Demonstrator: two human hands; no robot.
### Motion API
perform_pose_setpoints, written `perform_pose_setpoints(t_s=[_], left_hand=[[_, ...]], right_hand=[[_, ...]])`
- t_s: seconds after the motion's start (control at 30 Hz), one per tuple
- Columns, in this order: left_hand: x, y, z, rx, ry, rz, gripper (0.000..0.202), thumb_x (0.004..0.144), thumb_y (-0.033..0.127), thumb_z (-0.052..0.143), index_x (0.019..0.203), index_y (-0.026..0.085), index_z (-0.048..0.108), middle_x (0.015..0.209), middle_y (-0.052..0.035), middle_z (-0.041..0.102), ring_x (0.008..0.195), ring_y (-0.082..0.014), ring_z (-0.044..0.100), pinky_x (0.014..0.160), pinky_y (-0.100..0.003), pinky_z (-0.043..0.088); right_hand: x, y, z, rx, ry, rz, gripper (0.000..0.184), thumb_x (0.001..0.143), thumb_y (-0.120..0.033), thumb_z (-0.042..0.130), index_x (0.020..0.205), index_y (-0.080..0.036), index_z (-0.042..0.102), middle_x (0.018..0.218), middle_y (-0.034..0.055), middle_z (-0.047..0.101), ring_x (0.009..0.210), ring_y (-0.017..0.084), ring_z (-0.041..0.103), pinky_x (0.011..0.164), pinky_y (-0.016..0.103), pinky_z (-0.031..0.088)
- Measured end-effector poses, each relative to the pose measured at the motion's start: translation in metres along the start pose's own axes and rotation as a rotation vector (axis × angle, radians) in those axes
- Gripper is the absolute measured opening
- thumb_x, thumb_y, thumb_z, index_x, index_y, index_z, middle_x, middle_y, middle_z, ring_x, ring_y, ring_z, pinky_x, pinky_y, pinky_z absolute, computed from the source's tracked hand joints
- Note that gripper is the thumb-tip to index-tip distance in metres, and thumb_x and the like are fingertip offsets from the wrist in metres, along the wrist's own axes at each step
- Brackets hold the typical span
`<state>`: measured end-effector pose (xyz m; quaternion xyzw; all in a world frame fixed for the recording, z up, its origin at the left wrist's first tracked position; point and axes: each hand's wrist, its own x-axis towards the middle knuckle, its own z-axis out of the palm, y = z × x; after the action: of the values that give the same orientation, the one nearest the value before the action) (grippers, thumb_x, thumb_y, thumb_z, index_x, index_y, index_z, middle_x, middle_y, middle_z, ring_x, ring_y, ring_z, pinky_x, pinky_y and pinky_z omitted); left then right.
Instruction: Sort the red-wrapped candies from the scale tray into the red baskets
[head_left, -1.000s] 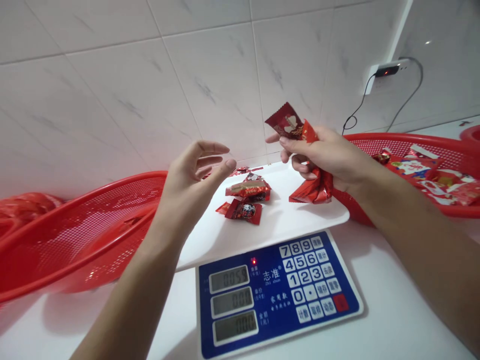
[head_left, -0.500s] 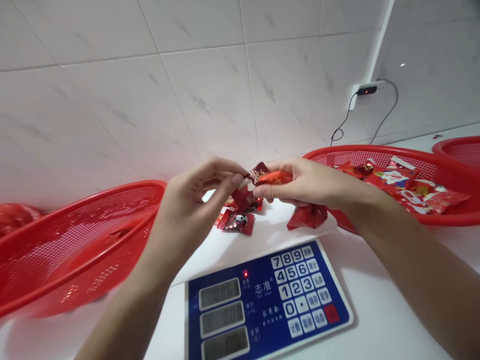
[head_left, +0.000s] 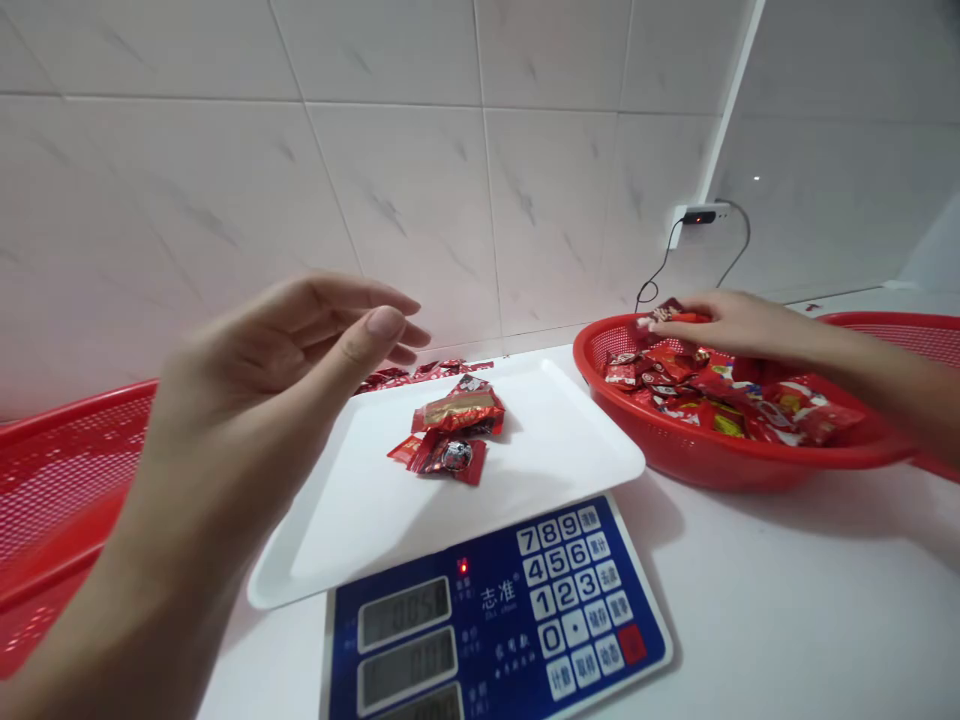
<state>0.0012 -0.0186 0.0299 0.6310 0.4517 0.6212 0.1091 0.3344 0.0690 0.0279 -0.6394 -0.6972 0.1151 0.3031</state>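
My left hand [head_left: 292,370] is raised over the left side of the white weighing tray [head_left: 555,420], its fingers apart with nothing between them. On the tray lies a small pile of red wrapped candies [head_left: 454,430]. The blue digital scale [head_left: 495,620] is in front, its display lit. My right hand [head_left: 724,320] is over the near right red basket [head_left: 675,455], pinching a dark red wrapped candy [head_left: 661,316]. Beneath it, more wrapped candies [head_left: 750,395] fill the basket; the wrist and forearm hide part of its far rim.
Another red basket [head_left: 67,470] stands at the left, partly behind my left arm. A third basket [head_left: 907,325] shows at the far right. Several red packets [head_left: 431,372] lie behind the tray by the tiled wall. A plug with a black cable [head_left: 697,217] hangs there.
My right hand has moved from above the tray to the right basket, carrying a wrapped candy. My left hand has let go and drawn back leftward. The view has shifted, showing more of the tray.
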Motion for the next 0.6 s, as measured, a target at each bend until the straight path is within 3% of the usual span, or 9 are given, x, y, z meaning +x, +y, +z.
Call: perform_pose_setpoints(t_s=[0.07,0.23,0.43,0.6], left_hand=[[0.001,0.0,0.0,0.005,0.006,0.002,0.005,0.091,0.026,0.074,0.087,0.026,0.078,0.084,0.0029,0.077,0.08,-0.0148,0.072,0.074,-0.025,0.06],[0.001,0.0,0.0,0.03,0.015,-0.012,0.004,0.091,0.027,0.075,0.087,0.026,0.078,0.083,0.0037,0.078,0.079,-0.0133,0.073,0.073,-0.022,0.06],[0.004,-0.002,-0.001,0.054,0.025,-0.014,0.006,0.091,0.031,0.075,0.087,0.029,0.079,0.084,0.0037,0.078,0.079,-0.0142,0.073,0.071,-0.023,0.059],[0.004,-0.004,-0.002,0.053,0.024,-0.024,0.007,0.089,0.036,0.076,0.087,0.03,0.08,0.086,0.0022,0.079,0.08,-0.0171,0.074,0.073,-0.027,0.06]], right_hand=[[0.0,0.017,0.0,-0.112,0.069,-0.016,0.029,0.096,-0.04,0.065,0.074,-0.022,0.069,0.067,0.0068,0.067,0.056,0.008,0.054,0.049,0.016,0.034],[0.008,0.049,-0.004,-0.115,0.223,-0.139,0.03,0.1,-0.039,0.057,0.077,-0.024,0.068,0.061,0.0056,0.058,0.056,0.011,0.047,0.056,0.023,0.03],[0.017,0.061,-0.004,0.021,0.201,-0.099,0.028,0.096,-0.028,0.063,0.069,-0.025,0.06,0.067,0.0076,0.059,0.063,0.014,0.047,0.06,0.024,0.031],[0.007,0.054,0.001,0.298,0.089,-0.025,0.015,0.095,-0.031,0.066,0.083,-0.022,0.068,0.076,0.0082,0.064,0.064,0.011,0.055,0.057,0.023,0.038]])
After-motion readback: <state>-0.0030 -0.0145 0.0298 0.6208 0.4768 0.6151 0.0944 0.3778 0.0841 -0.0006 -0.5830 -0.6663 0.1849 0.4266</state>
